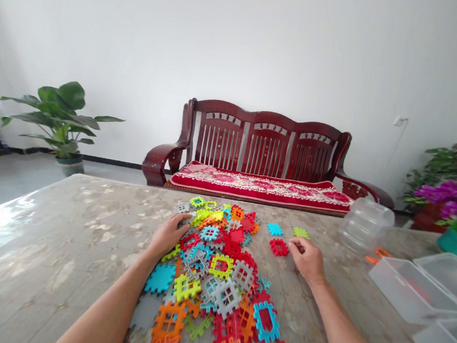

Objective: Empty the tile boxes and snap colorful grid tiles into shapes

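Note:
A heap of interlocking plastic waffle blocks (217, 269) in red, orange, grey, blue and lime covers the middle of the marble-patterned table (60, 229). My left hand (168, 235) rests on the heap's upper left side, with its fingers spread over a grey block (182, 208). My right hand (305, 259) lies on the tabletop to the right of the heap, loosely curled and holding nothing. Its fingertips sit just apart from a red block (278, 247). A blue block (275, 229) and a green block (301, 232) lie separately beyond that hand.
Transparent plastic boxes (416, 292) and an upturned transparent container (366, 226) stand at the table's right, with a small orange object (378, 256) between them. Beyond the table's far edge are a dark red wooden bench (265, 154) and potted plants.

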Demonstrator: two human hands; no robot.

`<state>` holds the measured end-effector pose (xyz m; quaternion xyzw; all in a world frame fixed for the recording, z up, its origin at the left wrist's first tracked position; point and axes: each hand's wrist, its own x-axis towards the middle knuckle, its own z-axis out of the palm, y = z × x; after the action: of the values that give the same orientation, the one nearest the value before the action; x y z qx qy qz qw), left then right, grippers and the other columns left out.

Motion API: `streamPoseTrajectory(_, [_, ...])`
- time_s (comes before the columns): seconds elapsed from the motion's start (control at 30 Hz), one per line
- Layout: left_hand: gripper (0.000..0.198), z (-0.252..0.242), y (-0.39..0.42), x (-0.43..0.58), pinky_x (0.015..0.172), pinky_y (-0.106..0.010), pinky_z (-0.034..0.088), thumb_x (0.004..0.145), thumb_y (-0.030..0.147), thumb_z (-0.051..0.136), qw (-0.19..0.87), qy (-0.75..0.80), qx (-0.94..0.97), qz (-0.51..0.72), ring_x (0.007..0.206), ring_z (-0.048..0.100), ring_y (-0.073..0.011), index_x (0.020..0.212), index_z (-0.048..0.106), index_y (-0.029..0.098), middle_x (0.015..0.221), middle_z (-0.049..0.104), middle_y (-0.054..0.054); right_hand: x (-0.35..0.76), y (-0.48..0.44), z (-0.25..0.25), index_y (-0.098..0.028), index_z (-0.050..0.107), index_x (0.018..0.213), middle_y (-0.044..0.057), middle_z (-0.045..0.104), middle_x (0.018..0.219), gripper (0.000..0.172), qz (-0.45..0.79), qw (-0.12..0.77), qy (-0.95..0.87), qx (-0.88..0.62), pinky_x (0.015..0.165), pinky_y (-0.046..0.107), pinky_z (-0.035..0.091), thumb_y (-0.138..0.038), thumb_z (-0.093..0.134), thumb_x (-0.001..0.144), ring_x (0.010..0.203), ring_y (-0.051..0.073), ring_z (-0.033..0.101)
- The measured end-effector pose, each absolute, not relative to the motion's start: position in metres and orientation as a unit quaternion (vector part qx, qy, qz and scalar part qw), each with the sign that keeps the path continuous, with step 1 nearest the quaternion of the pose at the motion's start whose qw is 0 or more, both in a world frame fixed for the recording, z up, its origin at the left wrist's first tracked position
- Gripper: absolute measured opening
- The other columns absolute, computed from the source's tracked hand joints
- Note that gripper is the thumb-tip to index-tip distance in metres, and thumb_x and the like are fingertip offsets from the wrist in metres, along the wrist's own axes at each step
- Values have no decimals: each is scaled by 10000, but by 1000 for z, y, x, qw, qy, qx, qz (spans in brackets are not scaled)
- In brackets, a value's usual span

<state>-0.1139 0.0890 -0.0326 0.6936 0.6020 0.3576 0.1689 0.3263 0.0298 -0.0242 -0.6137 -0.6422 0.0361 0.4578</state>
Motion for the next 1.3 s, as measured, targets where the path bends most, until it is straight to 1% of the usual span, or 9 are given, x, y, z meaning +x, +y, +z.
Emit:
streamPoseTrajectory(0.17, [443, -32, 89, -114, 1073, -392, 426, 813, 380, 511, 172, 602, 693, 357, 1189, 605, -250, 1195, 657, 213, 1270, 676, -80, 327, 31, -25, -229, 703, 739, 38, 730, 701, 253, 43, 452, -641, -620, 648, 305, 507, -426, 548, 769, 634, 207, 660])
streamPoseTrajectory(0.4, [426, -32, 87, -114, 1085, -383, 412, 813, 373, 514, 171, 605, 691, 356, 1206, 596, -243, 1191, 661, 244, 1279, 676, -55, 328, 32, -26, -231, 701, 741, 42, 736, 714, 259, 57, 454, -633, -625, 665, 312, 512, -439, 549, 766, 660, 214, 668])
streamPoseTrajectory(0.77, [469, -33, 88, -114, 1062, -398, 428, 816, 395, 493, 171, 607, 688, 359, 1185, 606, -267, 1208, 666, 204, 1278, 673, -84, 325, 31, -22, -223, 702, 742, 46, 733, 704, 275, 70, 456, -631, -623, 655, 316, 516, -451, 549, 748, 656, 217, 676])
streamPoseTrajectory(0.9, [437, -32, 87, -114, 1060, -383, 431, 818, 385, 500, 172, 604, 690, 362, 1176, 608, -252, 1186, 673, 227, 1256, 687, -60, 325, 32, -23, -228, 701, 730, 44, 736, 705, 260, 60, 447, -637, -625, 657, 319, 514, -437, 549, 756, 654, 217, 674])
streamPoseTrajectory(1.3, [433, -32, 87, -114, 1045, -381, 444, 806, 393, 513, 169, 604, 686, 369, 1147, 621, -258, 1171, 687, 237, 1230, 699, -46, 325, 32, -22, -231, 703, 732, 45, 739, 694, 252, 64, 454, -637, -619, 637, 314, 519, -431, 551, 745, 636, 218, 672])
